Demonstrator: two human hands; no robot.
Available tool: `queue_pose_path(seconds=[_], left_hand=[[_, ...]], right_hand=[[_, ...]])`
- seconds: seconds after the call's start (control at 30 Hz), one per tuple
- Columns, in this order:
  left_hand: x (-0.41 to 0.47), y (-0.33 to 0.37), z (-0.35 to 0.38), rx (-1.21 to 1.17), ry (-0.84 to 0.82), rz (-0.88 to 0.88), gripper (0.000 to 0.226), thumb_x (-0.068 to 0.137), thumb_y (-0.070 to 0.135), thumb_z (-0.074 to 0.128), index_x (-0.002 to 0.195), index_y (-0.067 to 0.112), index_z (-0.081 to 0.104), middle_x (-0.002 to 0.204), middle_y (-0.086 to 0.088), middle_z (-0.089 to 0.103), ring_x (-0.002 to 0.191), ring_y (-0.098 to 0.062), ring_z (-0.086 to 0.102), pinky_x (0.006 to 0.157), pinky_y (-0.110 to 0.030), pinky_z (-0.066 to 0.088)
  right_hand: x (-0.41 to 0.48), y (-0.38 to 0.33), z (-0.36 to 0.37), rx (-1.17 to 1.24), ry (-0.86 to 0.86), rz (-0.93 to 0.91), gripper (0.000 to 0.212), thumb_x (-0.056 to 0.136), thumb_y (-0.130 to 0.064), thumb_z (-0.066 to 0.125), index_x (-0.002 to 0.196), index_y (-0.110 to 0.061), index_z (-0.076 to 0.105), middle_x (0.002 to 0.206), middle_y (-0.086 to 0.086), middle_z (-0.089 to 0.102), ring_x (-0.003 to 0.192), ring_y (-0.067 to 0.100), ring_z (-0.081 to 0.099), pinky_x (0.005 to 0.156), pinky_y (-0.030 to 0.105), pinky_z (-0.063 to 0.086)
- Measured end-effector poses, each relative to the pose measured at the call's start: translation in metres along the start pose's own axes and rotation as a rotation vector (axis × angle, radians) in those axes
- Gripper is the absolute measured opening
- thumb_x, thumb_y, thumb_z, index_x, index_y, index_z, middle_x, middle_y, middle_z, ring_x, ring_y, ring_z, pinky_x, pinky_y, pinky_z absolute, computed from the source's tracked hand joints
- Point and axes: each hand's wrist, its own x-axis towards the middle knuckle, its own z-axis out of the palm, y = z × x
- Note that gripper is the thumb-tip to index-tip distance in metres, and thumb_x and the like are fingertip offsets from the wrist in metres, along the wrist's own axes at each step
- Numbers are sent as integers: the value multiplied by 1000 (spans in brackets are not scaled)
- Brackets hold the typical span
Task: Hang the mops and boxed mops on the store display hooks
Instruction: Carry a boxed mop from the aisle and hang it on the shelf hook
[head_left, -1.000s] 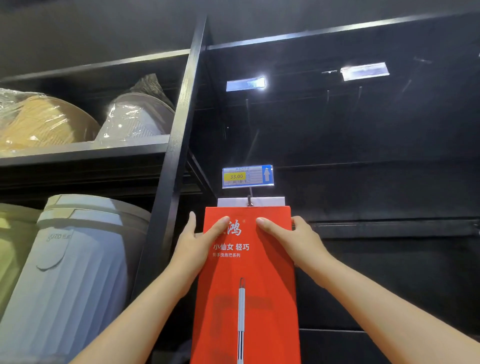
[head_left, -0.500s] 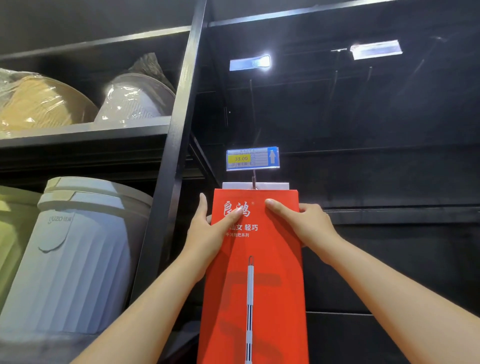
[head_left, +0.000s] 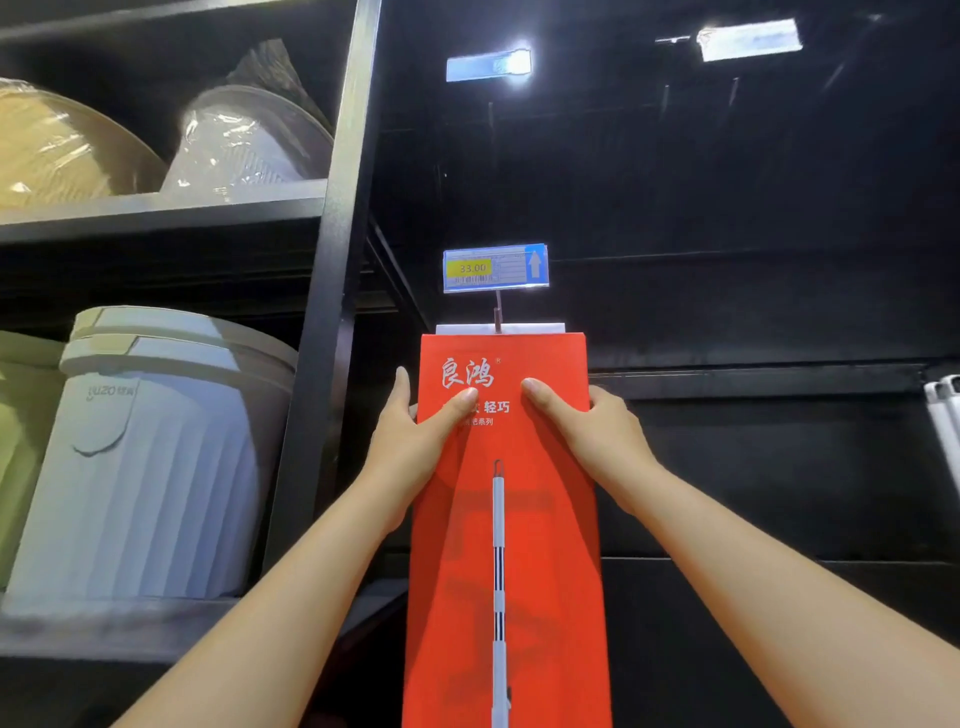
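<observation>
both hands grip the box (head_left: 506, 545) near its top. my left hand (head_left: 410, 441) lays its thumb flat on the red front and wraps its fingers round the left edge; my right hand (head_left: 589, 436) does the same on the right edge. the box stands upright against the dark wall (head_left: 753, 467). at twelve o'clock from its top edge a white card (head_left: 535, 328) shows just behind it, and the hook (head_left: 498, 314) rises from there to a price tag (head_left: 496, 267) reading 33.00. whether the box hangs on the hook i cannot tell. at nine o'clock a pale bin (head_left: 156, 457) sits on a shelf (head_left: 104, 623); at three o'clock, white handles (head_left: 943, 415).
</observation>
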Motion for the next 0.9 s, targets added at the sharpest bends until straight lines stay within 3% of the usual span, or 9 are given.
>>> queue_pose_path(seconds=[0.1, 0.2, 0.3, 0.47, 0.53, 0.6, 0.7, 0.8, 0.9], left_hand=[[-5, -9, -7, 35, -67, 9, 97, 70, 53, 80, 150, 33, 30, 118, 6, 69, 99, -11, 71, 87, -38, 58], [-4, -9, -15, 39, -136, 14, 96, 69, 53, 82, 148, 39, 30, 123, 7, 68, 103, -11, 70, 91, -42, 57], [-2, -8, -17, 76, -173, 54, 95, 64, 62, 80, 145, 48, 32, 130, 10, 63, 110, -12, 66, 94, -42, 55], [-8, -11, -14, 141, -194, 107, 51, 82, 55, 69, 128, 53, 48, 116, 16, 69, 104, -11, 69, 91, -45, 55], [-8, -13, -15, 136, -186, 116, 59, 80, 58, 69, 133, 52, 44, 119, 16, 68, 106, -10, 68, 93, -44, 54], [-7, -18, -12, 92, -150, 90, 84, 75, 63, 71, 146, 46, 30, 121, 17, 65, 109, -7, 66, 98, -42, 52], [-14, -24, -11, 79, -104, 40, 98, 79, 55, 72, 154, 37, 12, 112, 23, 64, 108, -4, 63, 101, -38, 49], [-23, -37, -10, 156, -104, 56, 105, 64, 66, 77, 150, 35, 26, 129, 12, 62, 114, -9, 62, 100, -41, 51], [-30, -50, -11, 166, -79, 39, 111, 56, 73, 78, 148, 35, 29, 131, 11, 61, 116, -10, 62, 98, -42, 52]], right_hand=[[-9, 10, 4, 15, -28, 107, 68, 65, -78, 63, 100, -19, 67, 98, -2, 71, 88, 16, 68, 81, 34, 56], [-8, 10, 2, 67, -73, 175, 80, 54, -83, 65, 102, -18, 68, 97, -1, 73, 87, 18, 71, 84, 37, 57], [-8, 11, 0, 91, -115, 163, 74, 57, -78, 69, 102, -20, 70, 97, -2, 75, 86, 17, 72, 84, 36, 57], [-16, 19, 3, 139, -119, 142, 59, 65, -71, 71, 99, -22, 69, 95, -3, 76, 85, 17, 73, 83, 38, 59], [-22, 20, 7, 173, -113, 126, 49, 69, -67, 71, 96, -26, 68, 94, -4, 76, 85, 17, 73, 83, 39, 59], [-30, 23, 12, 218, -67, 99, 40, 73, -62, 72, 93, -28, 69, 92, -6, 76, 84, 14, 73, 82, 38, 60], [-45, 32, 22, 276, 34, 75, 38, 76, -58, 71, 95, -25, 71, 89, -8, 76, 81, 9, 73, 78, 34, 60], [-58, 43, 26, 314, 42, 91, 36, 78, -56, 71, 97, -25, 71, 90, -6, 76, 81, 10, 73, 79, 35, 60], [-67, 50, 27, 363, -4, 108, 35, 80, -51, 72, 102, -24, 70, 93, -4, 76, 84, 12, 74, 81, 36, 60]])
